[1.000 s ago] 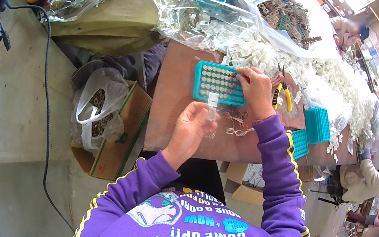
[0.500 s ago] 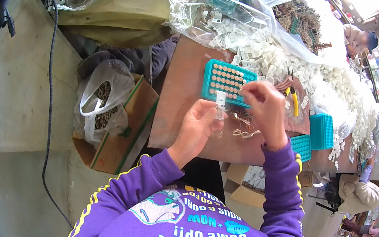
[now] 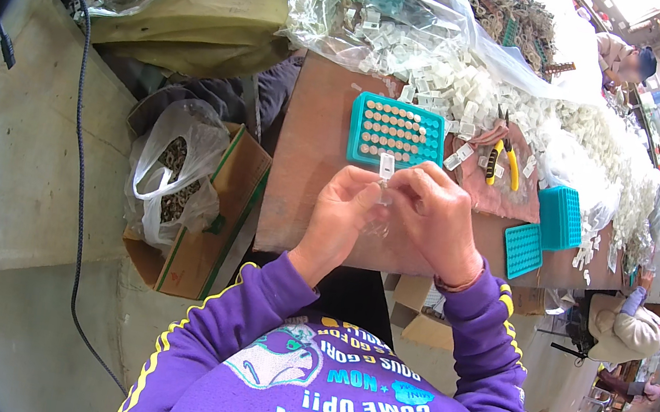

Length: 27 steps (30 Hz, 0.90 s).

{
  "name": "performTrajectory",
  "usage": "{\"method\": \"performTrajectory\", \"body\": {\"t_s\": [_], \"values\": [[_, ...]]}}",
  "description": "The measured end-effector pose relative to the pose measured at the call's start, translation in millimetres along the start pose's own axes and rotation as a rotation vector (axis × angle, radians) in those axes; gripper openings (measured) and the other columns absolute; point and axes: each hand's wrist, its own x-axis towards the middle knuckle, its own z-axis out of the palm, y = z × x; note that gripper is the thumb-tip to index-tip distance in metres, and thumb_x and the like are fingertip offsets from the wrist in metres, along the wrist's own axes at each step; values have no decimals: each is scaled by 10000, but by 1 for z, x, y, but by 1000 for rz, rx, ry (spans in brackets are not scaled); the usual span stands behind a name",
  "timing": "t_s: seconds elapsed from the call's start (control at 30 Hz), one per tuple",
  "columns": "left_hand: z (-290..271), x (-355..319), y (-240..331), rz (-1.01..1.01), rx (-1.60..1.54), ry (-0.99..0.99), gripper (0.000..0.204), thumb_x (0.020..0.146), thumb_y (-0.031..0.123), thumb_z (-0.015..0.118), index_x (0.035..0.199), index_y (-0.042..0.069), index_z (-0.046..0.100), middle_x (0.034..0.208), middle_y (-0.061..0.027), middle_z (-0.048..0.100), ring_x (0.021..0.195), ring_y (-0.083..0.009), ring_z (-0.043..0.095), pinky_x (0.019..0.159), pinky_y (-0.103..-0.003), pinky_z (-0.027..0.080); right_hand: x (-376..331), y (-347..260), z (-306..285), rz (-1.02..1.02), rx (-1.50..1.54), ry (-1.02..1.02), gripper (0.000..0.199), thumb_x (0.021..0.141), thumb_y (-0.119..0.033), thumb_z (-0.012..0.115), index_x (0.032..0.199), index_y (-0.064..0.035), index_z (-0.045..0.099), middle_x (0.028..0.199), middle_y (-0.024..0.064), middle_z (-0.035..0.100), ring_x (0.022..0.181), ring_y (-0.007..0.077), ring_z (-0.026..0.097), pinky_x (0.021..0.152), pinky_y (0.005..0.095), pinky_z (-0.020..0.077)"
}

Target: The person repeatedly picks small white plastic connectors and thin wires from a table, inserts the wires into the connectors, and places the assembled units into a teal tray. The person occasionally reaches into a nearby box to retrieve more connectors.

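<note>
My left hand (image 3: 339, 214) pinches a small clear-and-white plastic case (image 3: 387, 166) upright between thumb and fingers. Against its lower end, my right hand (image 3: 438, 213) has thumb and fingertips pressed together; whatever they grip is hidden. Just beyond both hands lies a teal tray (image 3: 435, 143) holding rows of round, coin-like metal discs (image 3: 386, 129), with its right-hand side bare of them. Yellow-handled pliers (image 3: 511, 167) rest on a pinkish cloth (image 3: 520, 203) right of the tray.
Loose clear plastic pieces (image 3: 493, 102) heap along the table's far side. Two teal trays (image 3: 523, 250) (image 3: 561, 218) sit at the right. Left of the table stands a cardboard box (image 3: 236, 213) with a plastic bag (image 3: 196, 206) in it. A person (image 3: 626, 329) works farther right.
My right hand has come from the tray's right edge back toward me, meeting the plastic case in my left hand. The left hand stays nearly in place.
</note>
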Motion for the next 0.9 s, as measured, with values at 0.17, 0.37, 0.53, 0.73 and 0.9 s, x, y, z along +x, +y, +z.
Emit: {"method": "performTrajectory", "body": {"t_s": [0.17,0.37,0.53,0.73,0.9], "values": [[1,1,0,15,1,23,130,958,109,625,1065,51,580,1022,-64,661,791,-134,643,730,-269,550,3,1,-3,121,107,-29,66,779,-14,658,833,-28,622,739,120,565,644,301,602,572,363,500],[2,-1,2,-17,25,20,163,953,135,640,1077,42,592,1017,-72,662,772,-133,642,707,-261,538,4,2,-11,103,104,-150,79,775,-15,696,842,-23,654,751,92,599,630,224,618,578,311,509],[0,0,2,-21,49,-2,140,973,150,610,1068,49,586,1031,-61,651,844,-118,613,722,-292,532,-3,-3,-8,18,-23,-26,106,772,-7,698,868,-43,671,773,87,632,664,239,641,593,318,524],[1,-1,1,-1,58,-23,144,977,153,604,1074,50,585,1038,-63,655,850,-122,621,735,-296,540,-5,-2,-3,37,62,76,172,767,18,699,923,-55,694,832,80,674,700,237,663,604,301,533],[-2,0,2,-16,37,-32,143,981,159,598,1076,54,583,1042,-64,656,845,-120,627,745,-296,541,-5,4,6,28,115,82,177,753,9,705,912,-67,695,827,72,673,701,238,666,609,318,533]]}}
